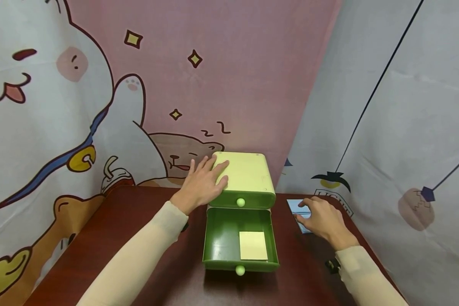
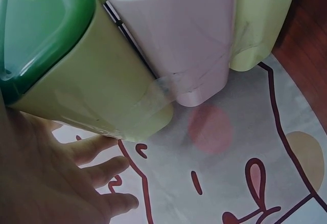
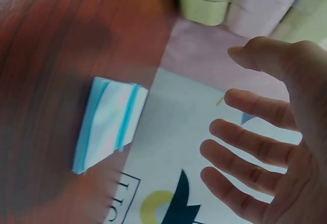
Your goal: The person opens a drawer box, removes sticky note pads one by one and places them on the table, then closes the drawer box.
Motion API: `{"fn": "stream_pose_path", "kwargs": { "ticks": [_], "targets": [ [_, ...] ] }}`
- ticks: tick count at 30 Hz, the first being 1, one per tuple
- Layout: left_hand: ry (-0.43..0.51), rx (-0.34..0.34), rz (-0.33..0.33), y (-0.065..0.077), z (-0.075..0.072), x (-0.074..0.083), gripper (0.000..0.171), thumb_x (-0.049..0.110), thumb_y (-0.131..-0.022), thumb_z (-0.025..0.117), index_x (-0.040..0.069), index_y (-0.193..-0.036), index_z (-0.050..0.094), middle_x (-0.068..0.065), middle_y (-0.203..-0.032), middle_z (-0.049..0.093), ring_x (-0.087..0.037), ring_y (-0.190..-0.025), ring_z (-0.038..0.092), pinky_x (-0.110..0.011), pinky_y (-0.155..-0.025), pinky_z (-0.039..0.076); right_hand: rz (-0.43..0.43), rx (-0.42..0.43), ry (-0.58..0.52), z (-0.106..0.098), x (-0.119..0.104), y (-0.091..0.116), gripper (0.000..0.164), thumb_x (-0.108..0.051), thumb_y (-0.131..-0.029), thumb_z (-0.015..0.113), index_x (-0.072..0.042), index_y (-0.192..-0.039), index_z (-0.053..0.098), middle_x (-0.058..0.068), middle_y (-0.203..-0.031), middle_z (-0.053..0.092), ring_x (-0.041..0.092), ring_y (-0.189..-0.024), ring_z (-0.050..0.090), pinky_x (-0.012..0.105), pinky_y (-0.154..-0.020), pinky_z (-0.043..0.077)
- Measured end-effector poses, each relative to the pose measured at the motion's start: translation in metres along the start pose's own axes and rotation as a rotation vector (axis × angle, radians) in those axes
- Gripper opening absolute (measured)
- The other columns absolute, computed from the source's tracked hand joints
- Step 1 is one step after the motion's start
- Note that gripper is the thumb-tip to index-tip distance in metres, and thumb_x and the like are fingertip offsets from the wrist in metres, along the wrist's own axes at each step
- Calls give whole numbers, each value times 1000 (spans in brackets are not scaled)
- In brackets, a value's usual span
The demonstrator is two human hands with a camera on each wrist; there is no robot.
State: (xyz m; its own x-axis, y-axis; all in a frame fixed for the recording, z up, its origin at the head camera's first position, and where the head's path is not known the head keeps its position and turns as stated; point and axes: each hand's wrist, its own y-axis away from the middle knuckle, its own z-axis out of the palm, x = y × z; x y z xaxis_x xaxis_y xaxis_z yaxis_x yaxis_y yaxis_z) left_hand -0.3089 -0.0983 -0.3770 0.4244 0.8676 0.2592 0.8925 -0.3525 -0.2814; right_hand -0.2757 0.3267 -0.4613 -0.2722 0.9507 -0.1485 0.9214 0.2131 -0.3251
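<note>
A desk-like corner indoors; whether it belongs to a home or an office cannot be told. A dark reddish-brown wooden table (image 1: pixel 130 214) meets a wrinkled cloth backdrop (image 1: pixel 248 76), pink and pale grey, printed with large cartoon animals (image 1: pixel 26 136). On the table, a yellow-and-green drawer box (image 1: pixel 245 172) with square yellow paper (image 1: pixel 253 245) inside suggests desk use.

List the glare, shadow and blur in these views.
Head view: pale glare on the floor of the open drawer, dark shadow on the table beneath its front; left wrist view: the left hand looks dim; right wrist view: the blue-and-white packet and tabletop look soft.
</note>
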Motion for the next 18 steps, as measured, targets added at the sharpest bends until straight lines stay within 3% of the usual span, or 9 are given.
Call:
{"fn": "stream_pose_path", "kwargs": {
  "ticks": [8,18],
  "targets": [
    [4,17,3,0,0,-2,67,58,-120,34,35,-182,43,-14,-194,31,-47,-181,26,-79,-146,7,-29,28,-32,-15,-15,0,37,-40,-97,94,-17,-125,87,16,-136,84,37,-104,83,49,-62,62],
    [10,-3,1,0,-1,-1,67,59,-121,33,36,-183,41,-13,-195,27,-45,-183,22,-77,-147,5,-44,33,-56,-28,-37,2,36,-41,-100,91,-18,-127,87,11,-133,84,37,-110,82,52,-67,65]
  ]
}}
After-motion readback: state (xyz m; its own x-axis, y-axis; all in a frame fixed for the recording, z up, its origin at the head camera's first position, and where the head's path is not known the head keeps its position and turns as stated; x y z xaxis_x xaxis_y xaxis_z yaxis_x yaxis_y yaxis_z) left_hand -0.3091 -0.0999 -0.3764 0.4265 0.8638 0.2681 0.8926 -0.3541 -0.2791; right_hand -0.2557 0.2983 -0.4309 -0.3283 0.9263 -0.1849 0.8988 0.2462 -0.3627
